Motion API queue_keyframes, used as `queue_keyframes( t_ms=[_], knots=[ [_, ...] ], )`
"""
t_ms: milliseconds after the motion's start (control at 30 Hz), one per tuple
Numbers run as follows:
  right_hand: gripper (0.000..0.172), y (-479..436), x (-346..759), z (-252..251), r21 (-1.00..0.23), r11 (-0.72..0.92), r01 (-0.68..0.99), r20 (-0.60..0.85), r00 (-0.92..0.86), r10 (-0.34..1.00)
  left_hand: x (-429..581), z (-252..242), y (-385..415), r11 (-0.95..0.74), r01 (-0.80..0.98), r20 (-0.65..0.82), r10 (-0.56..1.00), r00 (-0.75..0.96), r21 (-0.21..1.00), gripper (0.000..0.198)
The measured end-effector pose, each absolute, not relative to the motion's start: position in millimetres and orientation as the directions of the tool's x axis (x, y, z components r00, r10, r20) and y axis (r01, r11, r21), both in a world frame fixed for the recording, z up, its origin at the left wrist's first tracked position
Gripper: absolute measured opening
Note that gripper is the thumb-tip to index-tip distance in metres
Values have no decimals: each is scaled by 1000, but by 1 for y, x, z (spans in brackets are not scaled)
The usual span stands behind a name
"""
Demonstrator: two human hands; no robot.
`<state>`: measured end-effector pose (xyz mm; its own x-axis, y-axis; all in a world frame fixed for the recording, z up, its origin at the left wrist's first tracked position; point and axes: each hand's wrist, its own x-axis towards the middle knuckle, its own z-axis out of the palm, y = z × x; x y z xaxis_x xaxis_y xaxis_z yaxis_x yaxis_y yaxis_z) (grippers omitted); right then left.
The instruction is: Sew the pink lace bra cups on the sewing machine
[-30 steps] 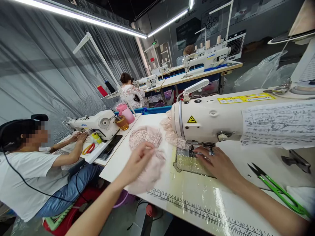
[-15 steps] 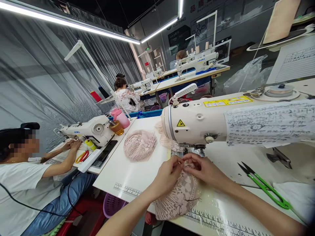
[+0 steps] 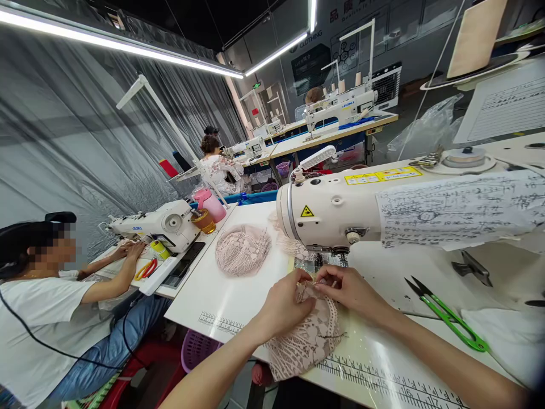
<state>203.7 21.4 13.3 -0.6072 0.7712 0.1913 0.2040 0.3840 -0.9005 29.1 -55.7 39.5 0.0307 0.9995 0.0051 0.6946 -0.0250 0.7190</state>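
Observation:
A pink lace piece (image 3: pixel 306 341) lies at the front edge of the white sewing table, its upper end just in front of the needle area of a white sewing machine (image 3: pixel 327 213). My left hand (image 3: pixel 284 304) is closed on the lace's upper left edge, thumb lying over it. My right hand (image 3: pixel 347 291) pinches the top edge of the same lace beside it, fingertips close to the left ones. Behind and left, a second rounded lace piece (image 3: pixel 242 250) rests on the table. More lace (image 3: pixel 292 244) sits partly hidden behind the machine head.
Green snips (image 3: pixel 451 318) and a white cloth (image 3: pixel 498 335) lie right of my right forearm. A printed ruler (image 3: pixel 374 378) runs along the front edge. At left, a person (image 3: pixel 51 307) works at another machine (image 3: pixel 162 224).
My left fingers have shifted slightly left and the thumb has come down over the lace, showing more of its upper part. The view has shifted a little to the right.

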Motion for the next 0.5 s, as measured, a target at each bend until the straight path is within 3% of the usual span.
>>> queue_keyframes(
  t_ms=[367, 500],
  knots=[
    [25, 20, 203, 13, -912, 362, 192, 184, -598, 780, 19, 33, -44, 12, 690, -15, 1000, -2, 723, 18],
    [26, 23, 204, 13, -928, 316, 196, 141, -601, 787, 18, 32, -47, 13, 666, -11, 1000, -7, 746, 24]
  ],
)
